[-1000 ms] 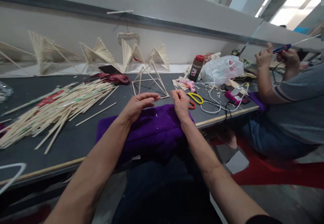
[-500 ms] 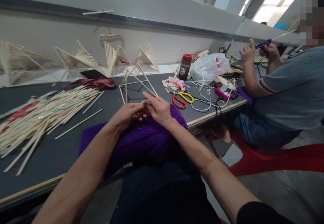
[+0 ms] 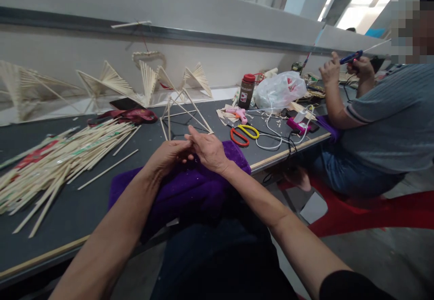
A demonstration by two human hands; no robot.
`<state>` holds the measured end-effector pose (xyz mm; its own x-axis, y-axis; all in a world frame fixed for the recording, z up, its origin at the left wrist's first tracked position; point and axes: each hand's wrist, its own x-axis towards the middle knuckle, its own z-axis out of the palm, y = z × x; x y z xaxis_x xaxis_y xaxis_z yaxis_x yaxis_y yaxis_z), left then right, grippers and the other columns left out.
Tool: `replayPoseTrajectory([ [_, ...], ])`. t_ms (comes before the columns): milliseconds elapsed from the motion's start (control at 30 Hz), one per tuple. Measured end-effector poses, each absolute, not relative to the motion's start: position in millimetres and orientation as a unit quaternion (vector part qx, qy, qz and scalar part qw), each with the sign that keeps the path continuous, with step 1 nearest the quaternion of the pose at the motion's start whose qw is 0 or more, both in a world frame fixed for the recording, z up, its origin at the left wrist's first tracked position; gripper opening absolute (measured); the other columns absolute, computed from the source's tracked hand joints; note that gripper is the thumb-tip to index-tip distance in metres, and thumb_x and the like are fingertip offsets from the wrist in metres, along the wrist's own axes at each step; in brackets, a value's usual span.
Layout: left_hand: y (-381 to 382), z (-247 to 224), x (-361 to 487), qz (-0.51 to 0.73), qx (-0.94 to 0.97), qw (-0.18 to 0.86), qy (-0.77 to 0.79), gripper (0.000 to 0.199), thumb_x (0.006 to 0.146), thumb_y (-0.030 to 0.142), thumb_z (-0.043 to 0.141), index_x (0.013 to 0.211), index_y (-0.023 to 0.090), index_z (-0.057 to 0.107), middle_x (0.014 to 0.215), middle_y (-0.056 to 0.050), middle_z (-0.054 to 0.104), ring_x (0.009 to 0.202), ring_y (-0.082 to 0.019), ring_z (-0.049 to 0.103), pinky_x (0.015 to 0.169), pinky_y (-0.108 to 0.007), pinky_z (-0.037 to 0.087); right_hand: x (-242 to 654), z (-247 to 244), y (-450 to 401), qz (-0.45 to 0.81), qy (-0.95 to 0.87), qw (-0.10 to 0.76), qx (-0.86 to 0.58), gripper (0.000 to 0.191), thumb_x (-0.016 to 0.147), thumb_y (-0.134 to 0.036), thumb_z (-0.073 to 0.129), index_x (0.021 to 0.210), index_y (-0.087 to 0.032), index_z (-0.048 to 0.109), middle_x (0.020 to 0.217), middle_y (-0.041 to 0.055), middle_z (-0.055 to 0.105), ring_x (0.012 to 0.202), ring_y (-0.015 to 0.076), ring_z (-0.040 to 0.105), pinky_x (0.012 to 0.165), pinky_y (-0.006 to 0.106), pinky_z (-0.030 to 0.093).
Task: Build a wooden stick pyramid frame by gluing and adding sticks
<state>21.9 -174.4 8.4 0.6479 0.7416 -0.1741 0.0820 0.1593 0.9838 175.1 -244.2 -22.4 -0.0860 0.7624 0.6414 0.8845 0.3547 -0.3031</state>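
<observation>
"Stick frame stands on the bench, just beyond our fingers, so what could trip us up?"

"Our reach, mostly. We have the left fingers bent in against the right fingers, which are fairly straight, with little gap between; we cannot tell whether something small is pinched there"

"And if something is?"

"It could drop onto the purple cloth below our fingers and get lost in the folds, should our pinch be loose. We might also knock the frame's near corner if we push forward, and such thin sticks could shift or come apart at a joint"

"Anything to the right of our fingers?"

"We have scissors there, with the pink glue gun behind; a careless sweep of our right forearm might shove them around"
</observation>
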Motion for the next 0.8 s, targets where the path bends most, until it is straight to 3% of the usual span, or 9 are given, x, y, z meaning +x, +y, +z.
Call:
replayPoseTrajectory([
  [167, -175, 7, 20, 0.217, 0.619, 0.686, 0.315, 0.046, 0.062, 0.056, 0.085, 0.068, 0.012, 0.074, 0.058, -0.008, 0.067, 0.05, -0.011, 0.057, 0.047, -0.019, 0.043, 175, -20, -246, -0.059, -0.746, 0.378, -0.546, 0.059, 0.096, -0.013, 0.039, 0.155, -0.014, 0.037, 0.14, 0.0068, 0.064, 0.134, 0.0173, 0.053, 0.109, 0.033, 0.041],
  [400, -174, 9, 23, 0.257, 0.596, 0.68, 0.343, 0.031, 0.053, 0.037, 0.088, 0.059, 0.013, 0.069, 0.051, -0.002, 0.059, 0.045, -0.007, 0.05, 0.044, -0.016, 0.038, 174, -20, -245, -0.04, -0.779, 0.37, -0.504, 0.067, 0.088, -0.019, 0.046, 0.153, -0.008, 0.035, 0.147, 0.0123, 0.057, 0.135, 0.0223, 0.05, 0.112, 0.037, 0.04],
  [533, -176, 17, 24, 0.286, 0.578, 0.677, 0.354, 0.03, 0.049, 0.033, 0.088, 0.064, 0.012, 0.071, 0.058, -0.004, 0.063, 0.047, -0.008, 0.051, 0.044, -0.018, 0.037, 176, -21, -248, -0.029, -0.766, 0.426, -0.481, 0.067, 0.09, -0.026, 0.047, 0.153, -0.011, 0.032, 0.145, 0.015, 0.058, 0.131, 0.0231, 0.054, 0.113, 0.04, 0.041],
  [667, -178, 22, 20, 0.287, 0.576, 0.678, 0.355, 0.038, 0.047, 0.036, 0.091, 0.071, 0.013, 0.073, 0.06, -0.004, 0.065, 0.049, -0.011, 0.054, 0.047, -0.02, 0.04, 180, -19, -252, -0.014, -0.718, 0.505, -0.479, 0.052, 0.09, -0.031, 0.051, 0.14, -0.015, 0.048, 0.131, 0.0136, 0.066, 0.114, 0.0207, 0.063, 0.104, 0.039, 0.049],
  [800, -176, 19, 18, 0.245, 0.604, 0.679, 0.338, 0.037, 0.047, 0.035, 0.091, 0.057, 0.015, 0.063, 0.047, 0.0, 0.055, 0.042, -0.008, 0.047, 0.044, -0.019, 0.035, 181, -20, -253, 0.022, -0.717, 0.508, -0.476, 0.033, 0.09, -0.026, 0.05, 0.118, -0.016, 0.066, 0.117, 0.0106, 0.068, 0.099, 0.0158, 0.066, 0.092, 0.03, 0.055],
])
